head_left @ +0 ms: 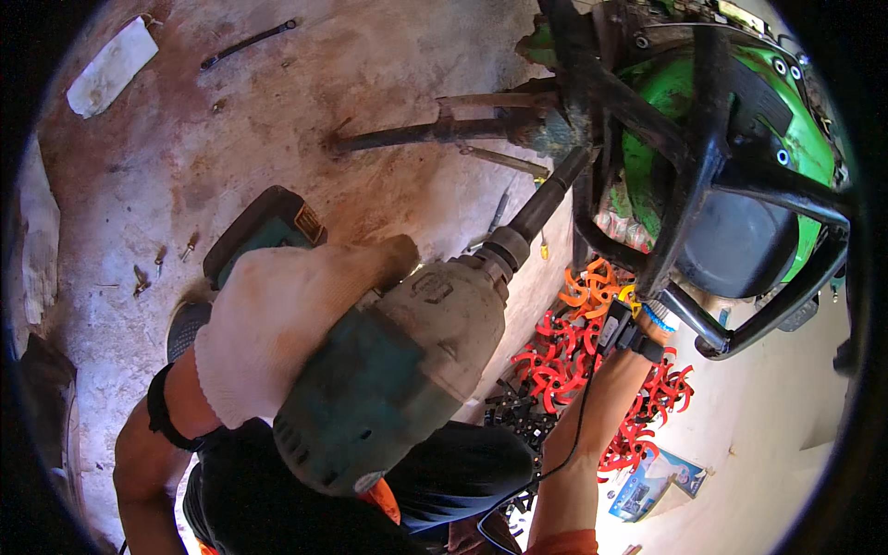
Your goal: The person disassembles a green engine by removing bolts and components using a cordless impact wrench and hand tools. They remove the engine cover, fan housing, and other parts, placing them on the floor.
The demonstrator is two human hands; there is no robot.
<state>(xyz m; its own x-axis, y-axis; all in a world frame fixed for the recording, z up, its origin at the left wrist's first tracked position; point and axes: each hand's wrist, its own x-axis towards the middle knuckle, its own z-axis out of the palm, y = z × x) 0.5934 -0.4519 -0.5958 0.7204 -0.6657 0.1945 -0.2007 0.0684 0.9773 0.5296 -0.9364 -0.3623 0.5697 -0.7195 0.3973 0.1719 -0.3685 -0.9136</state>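
My left hand, in a white work glove, is closed around the handle of a grey and teal cordless impact wrench. Its battery sticks out beyond the glove. A long dark socket points up and right from the wrench's nose, its tip at the hub of a shaft on a green machine. I cannot tell whether the socket sits on a bolt. My right hand reaches in by the machine's black tubular frame; only the glove cuff and wrist show, the fingers being hidden.
Red curved parts and orange ones lie piled under my right forearm, with small black pieces beside them. A spanner, a white block and several bolts rest on the floor. A printed sheet lies lower right.
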